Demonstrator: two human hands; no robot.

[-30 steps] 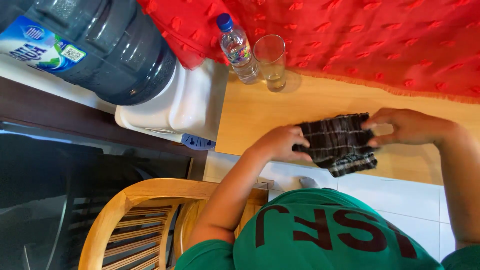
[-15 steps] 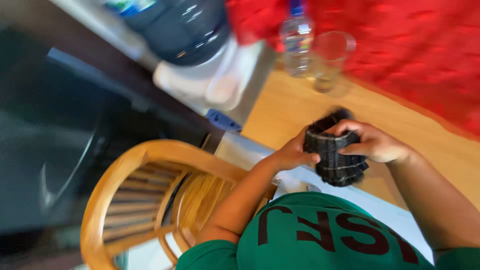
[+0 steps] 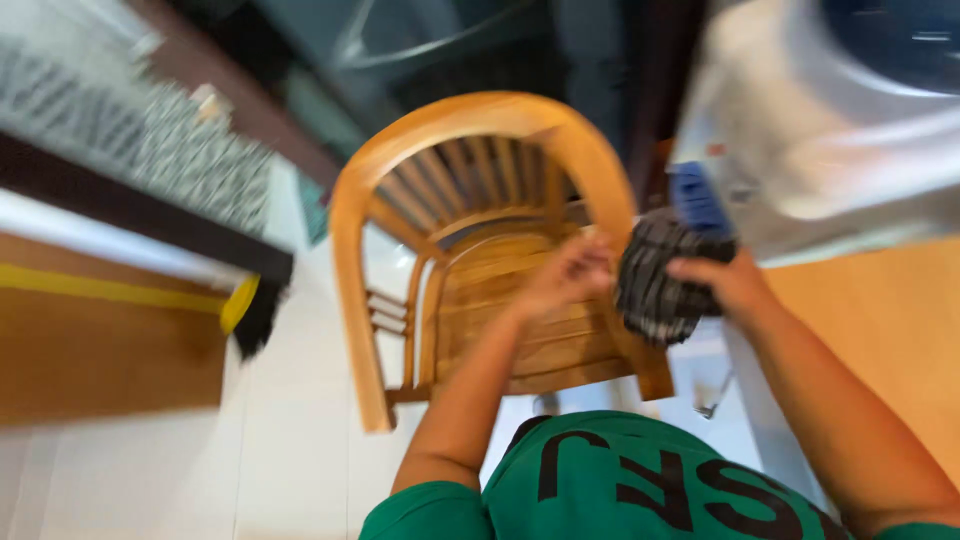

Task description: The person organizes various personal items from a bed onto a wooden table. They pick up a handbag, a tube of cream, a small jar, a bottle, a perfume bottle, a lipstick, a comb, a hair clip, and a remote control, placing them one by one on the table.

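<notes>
Two hands, left hand (image 3: 565, 275) and right hand (image 3: 722, 285), fingers clamped on one checked cloth (image 3: 655, 275); one wooden chair (image 3: 400, 200) below.

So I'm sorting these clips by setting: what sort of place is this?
Probably a home dining or living area: a curved-back wooden armchair on white floor tiles, a white water dispenser beside a wooden table, hands folding a dark checked cloth.

We see both hands up over the wooden chair (image 3: 480, 250), and the picture is blurred. The right hand (image 3: 722, 282) grips a folded dark checked cloth (image 3: 655, 290); the left hand (image 3: 565, 275) sits just beside its other edge, contact unclear. A white water dispenser (image 3: 820, 150) fills the upper right, with a wooden tabletop (image 3: 880, 330) below it.
</notes>
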